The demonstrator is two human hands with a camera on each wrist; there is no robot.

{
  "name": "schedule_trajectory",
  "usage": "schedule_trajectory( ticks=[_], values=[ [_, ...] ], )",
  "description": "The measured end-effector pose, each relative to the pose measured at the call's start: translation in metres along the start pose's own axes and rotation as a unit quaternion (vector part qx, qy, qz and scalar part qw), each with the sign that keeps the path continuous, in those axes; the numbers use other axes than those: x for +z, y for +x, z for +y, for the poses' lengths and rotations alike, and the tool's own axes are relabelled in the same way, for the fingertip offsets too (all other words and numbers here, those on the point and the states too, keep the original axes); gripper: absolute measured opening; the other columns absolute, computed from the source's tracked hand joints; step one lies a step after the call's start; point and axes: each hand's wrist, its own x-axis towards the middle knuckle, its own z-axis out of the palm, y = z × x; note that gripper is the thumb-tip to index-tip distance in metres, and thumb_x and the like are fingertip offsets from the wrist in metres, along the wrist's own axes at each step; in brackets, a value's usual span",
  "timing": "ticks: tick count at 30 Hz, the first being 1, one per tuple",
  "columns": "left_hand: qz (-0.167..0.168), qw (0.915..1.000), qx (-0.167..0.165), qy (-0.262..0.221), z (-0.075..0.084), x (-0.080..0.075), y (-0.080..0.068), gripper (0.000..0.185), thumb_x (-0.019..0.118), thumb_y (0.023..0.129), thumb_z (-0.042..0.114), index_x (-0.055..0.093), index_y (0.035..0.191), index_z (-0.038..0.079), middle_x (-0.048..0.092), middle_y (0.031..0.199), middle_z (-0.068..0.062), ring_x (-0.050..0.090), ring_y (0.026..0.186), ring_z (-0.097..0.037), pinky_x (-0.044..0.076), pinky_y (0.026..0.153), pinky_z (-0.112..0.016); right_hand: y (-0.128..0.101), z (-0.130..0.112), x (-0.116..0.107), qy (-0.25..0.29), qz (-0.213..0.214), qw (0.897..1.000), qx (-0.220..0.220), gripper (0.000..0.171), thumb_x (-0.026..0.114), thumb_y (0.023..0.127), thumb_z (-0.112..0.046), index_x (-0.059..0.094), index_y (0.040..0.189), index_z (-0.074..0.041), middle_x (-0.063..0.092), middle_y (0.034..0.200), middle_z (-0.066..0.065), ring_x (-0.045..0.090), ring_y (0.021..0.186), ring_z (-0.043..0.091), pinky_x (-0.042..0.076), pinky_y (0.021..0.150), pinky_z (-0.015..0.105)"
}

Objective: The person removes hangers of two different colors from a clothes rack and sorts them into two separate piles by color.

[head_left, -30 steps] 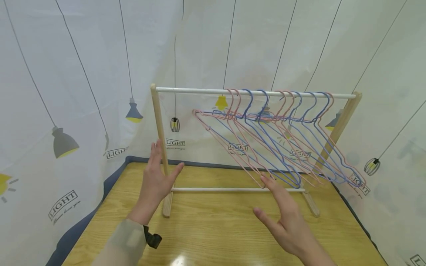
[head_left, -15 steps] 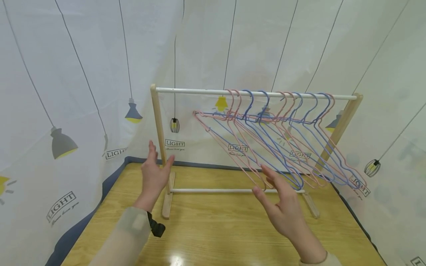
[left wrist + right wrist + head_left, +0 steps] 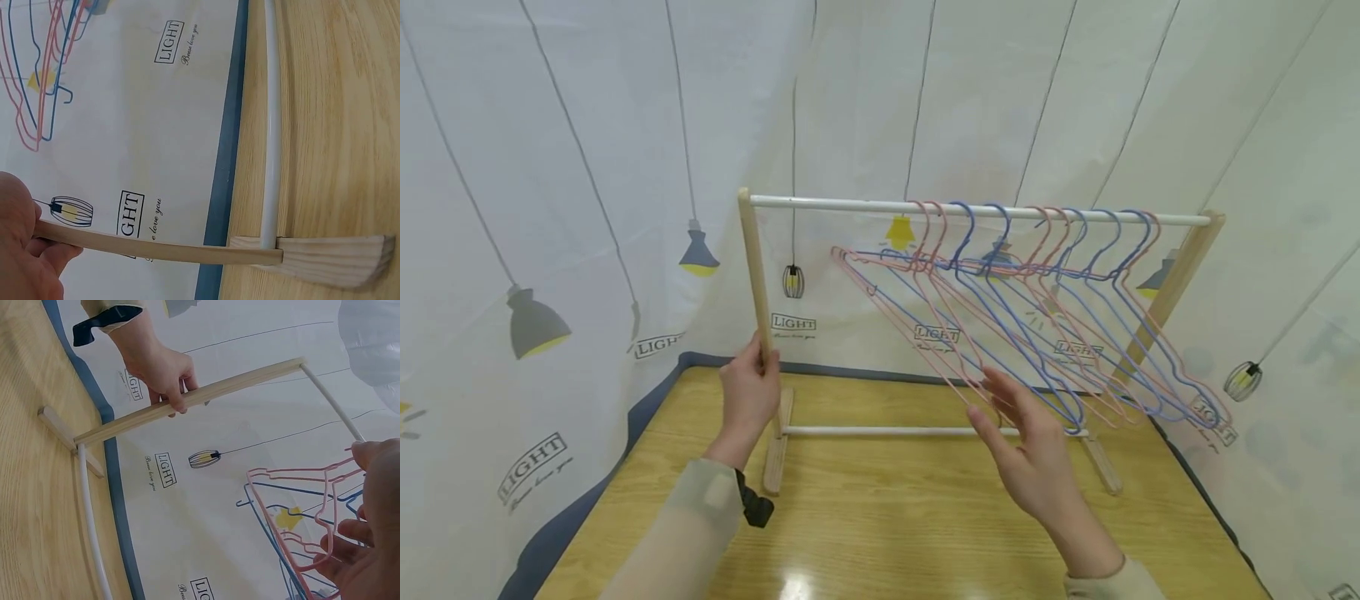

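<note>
In the head view, a small clothes rack has a white top rail (image 3: 835, 203) and wooden side posts. My left hand (image 3: 749, 396) grips the left post (image 3: 752, 267) low down, thumb on the near side; the left wrist view shows its fingers wrapped around the wood. Several pink and blue wire hangers hang from the rail's middle and right. My right hand (image 3: 1037, 467) is beside the lower corner of the leftmost pink hangers (image 3: 329, 494), thumb and fingers apart. In the right wrist view its fingertips overlap the pink wire.
The rack's lower white rail (image 3: 880, 431) and wooden feet (image 3: 775, 467) stand on a wood-grain table (image 3: 880, 517). Behind hangs a white cloth (image 3: 865, 100) printed with lamps. A dark strap (image 3: 756, 504) sits on the left wrist.
My left hand, earlier spread beside the left post, has closed around it. My right hand has drawn its index finger back from the pink hanger's corner, and its fingers are more bent.
</note>
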Motion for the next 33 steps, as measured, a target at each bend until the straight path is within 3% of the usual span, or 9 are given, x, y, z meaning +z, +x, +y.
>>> schedule_trajectory(
  ticks=[6,14,22,25,30,33],
  values=[
    [-0.011,0.9999,0.0,-0.004,0.0,-0.002,-0.001,0.014,0.066,0.104,0.003,0.071,0.117,0.004,0.076,0.09,-0.02,0.067,0.063,-0.025,0.052,0.052,-0.035,0.002,0.01,0.009,0.035,0.002,0.999,0.033,0.048,0.07,0.101,0.001,0.055,0.146,0.006,0.06,0.146,0.016,0.058,0.134,0.028,0.046,0.108,0.03],
    [-0.009,0.9999,-0.001,-0.01,-0.004,-0.001,-0.001,0.026,0.066,0.104,0.003,0.071,0.129,0.005,0.078,0.099,-0.021,0.073,0.071,-0.027,0.056,0.057,-0.04,0.008,0.016,0.02,0.094,0.025,0.991,0.092,0.037,0.064,0.105,0.001,0.057,0.139,0.015,0.064,0.138,0.024,0.061,0.128,0.041,0.051,0.099,0.026],
    [-0.012,0.9999,0.004,-0.002,-0.003,0.001,0.0,0.009,0.066,0.103,0.002,0.07,0.111,0.004,0.075,0.084,-0.016,0.063,0.06,-0.022,0.049,0.05,-0.031,0.011,0.017,0.025,0.087,0.045,0.983,0.154,0.027,0.062,0.107,-0.004,0.067,0.128,0.012,0.075,0.115,0.023,0.074,0.103,0.019,0.057,0.085,0.022],
    [-0.014,0.9999,0.002,-0.004,-0.003,0.001,0.0,0.008,0.066,0.103,0.001,0.069,0.111,0.004,0.074,0.083,-0.015,0.062,0.06,-0.021,0.048,0.05,-0.03,0.011,0.018,0.028,0.111,0.054,0.98,0.159,0.025,0.061,0.106,0.001,0.067,0.126,0.015,0.074,0.113,0.027,0.075,0.102,0.014,0.058,0.087,0.028],
    [-0.017,0.9998,0.006,-0.003,-0.003,0.0,0.001,0.009,0.066,0.104,0.001,0.068,0.112,0.004,0.073,0.08,-0.015,0.06,0.057,-0.022,0.047,0.048,-0.03,0.011,0.02,0.033,0.136,0.093,0.976,0.139,0.022,0.056,0.105,0.009,0.066,0.122,0.019,0.073,0.114,0.03,0.076,0.103,0.024,0.057,0.089,0.033],
    [-0.023,0.9997,0.004,-0.001,-0.004,-0.001,0.001,0.009,0.065,0.104,0.002,0.068,0.113,0.004,0.074,0.083,-0.017,0.06,0.057,-0.021,0.047,0.047,-0.03,0.011,0.019,0.035,0.13,0.118,0.978,0.113,0.02,0.055,0.105,0.011,0.067,0.119,0.02,0.074,0.11,0.03,0.077,0.1,0.022,0.058,0.086,0.033]
  ],
)
